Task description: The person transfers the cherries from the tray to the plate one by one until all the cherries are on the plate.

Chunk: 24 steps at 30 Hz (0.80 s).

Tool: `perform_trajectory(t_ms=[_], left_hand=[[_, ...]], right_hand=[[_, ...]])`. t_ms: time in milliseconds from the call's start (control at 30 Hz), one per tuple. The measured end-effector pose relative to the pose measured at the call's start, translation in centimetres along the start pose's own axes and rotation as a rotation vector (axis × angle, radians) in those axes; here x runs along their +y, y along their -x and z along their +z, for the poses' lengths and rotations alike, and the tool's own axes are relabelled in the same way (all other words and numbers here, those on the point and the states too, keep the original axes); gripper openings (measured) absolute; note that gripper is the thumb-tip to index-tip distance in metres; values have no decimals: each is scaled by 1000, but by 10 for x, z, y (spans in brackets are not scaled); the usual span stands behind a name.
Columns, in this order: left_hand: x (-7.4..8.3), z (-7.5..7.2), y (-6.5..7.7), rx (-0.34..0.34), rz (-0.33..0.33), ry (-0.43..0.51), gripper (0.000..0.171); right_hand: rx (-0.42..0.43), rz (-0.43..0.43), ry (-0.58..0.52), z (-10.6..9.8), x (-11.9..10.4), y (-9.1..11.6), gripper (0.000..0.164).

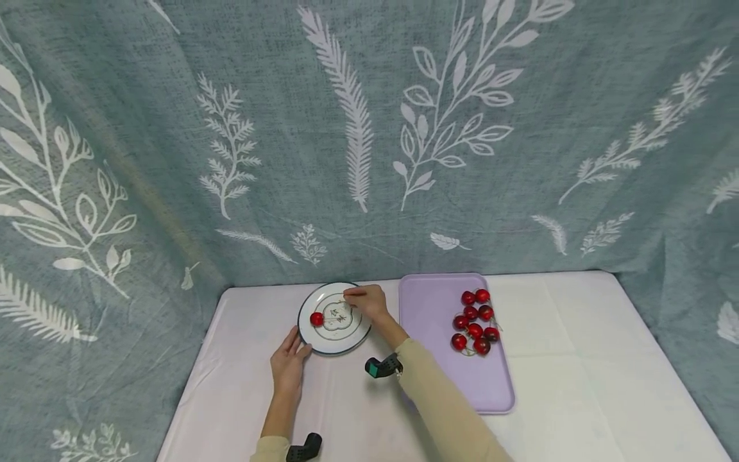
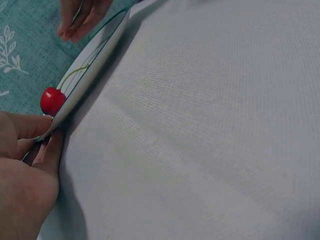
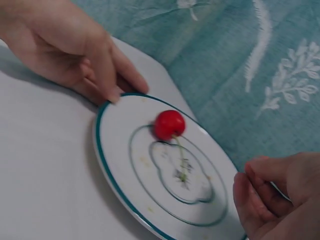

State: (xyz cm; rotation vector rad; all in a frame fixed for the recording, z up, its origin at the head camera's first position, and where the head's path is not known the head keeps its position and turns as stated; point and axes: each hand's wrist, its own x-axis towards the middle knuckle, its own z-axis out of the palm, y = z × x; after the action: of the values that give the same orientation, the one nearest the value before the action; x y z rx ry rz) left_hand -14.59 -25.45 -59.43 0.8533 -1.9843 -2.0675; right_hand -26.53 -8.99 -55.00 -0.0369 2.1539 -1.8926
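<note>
A white plate (image 1: pixel 337 346) with a dark rim and a printed centre lies at the table's far left. On it sits one red cherry (image 1: pixel 316 319), its green stem (image 3: pixel 180 152) pointing toward the plate's middle. My left hand (image 1: pixel 287 364) grips the near-left rim, thumb above and fingers at the underside, as the left wrist view (image 2: pixel 30 165) shows. Over the plate's right side is my right hand (image 1: pixel 369 301), fingers loosely bent and nothing visible between them. In the right wrist view, this hand (image 3: pixel 280 197) hovers by the plate's edge, apart from the cherry.
To the right of the plate lies a lilac tray (image 1: pixel 427 321), partly covered by my right sleeve (image 1: pixel 444 404). Several red cherries (image 1: pixel 475 330) with stems are grouped along its right side. A white cloth (image 1: pixel 577 359) covers the table, and a patterned teal curtain (image 1: pixel 277 160) hangs behind.
</note>
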Motion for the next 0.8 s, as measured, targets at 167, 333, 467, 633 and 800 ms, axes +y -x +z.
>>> perform_trajectory(t_ms=[167, 333, 467, 633, 800], left_hand=[[0, -1, 1, -3, 7, -11, 65], [0, 0, 1, -9, 20, -9, 64], [1, 1, 0, -12, 21, -4, 64], [0, 1, 1, -8, 7, -12, 65], [-1, 3, 2, -9, -1, -22, 65]], right_hand=[[-31, 3, -37, -14, -4, -2, 20], [-42, -24, -39, -27, -5, -3, 20], [-33, -52, -3, -37, -7, -4, 22], [-63, -108, 59, -54, -14, -1, 23], [-88, -157, 47, -80, -29, 12, 24]])
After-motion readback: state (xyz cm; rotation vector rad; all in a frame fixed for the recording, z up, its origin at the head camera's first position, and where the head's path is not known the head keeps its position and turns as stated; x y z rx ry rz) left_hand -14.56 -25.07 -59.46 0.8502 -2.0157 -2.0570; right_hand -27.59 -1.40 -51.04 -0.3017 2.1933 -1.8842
